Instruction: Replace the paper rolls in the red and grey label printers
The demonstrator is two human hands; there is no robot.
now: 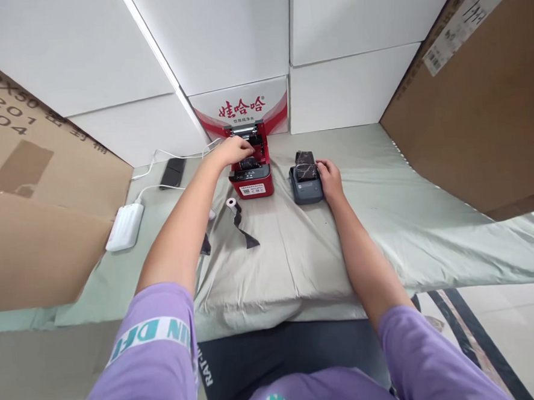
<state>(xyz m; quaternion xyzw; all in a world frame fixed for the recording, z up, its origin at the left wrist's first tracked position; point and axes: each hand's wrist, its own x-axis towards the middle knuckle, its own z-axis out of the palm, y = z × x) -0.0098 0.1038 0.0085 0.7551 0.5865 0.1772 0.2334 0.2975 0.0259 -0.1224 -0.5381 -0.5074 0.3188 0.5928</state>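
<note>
Head view: red printer (253,180) near far edge of cloth-covered desk (280,265), lid (244,131) up. Grey printer (309,192) farther toward right edge. Left hand (237,150) curled over red printer's bay (259,153); cannot tell if fingers grip anything. Right hand (330,181) against grey printer's right side, grip unclear. Step in hand: apparently fingertip work inside bay. Next move calls for careful fingers, lid clear, loose roll (231,203) undisturbed.
</note>
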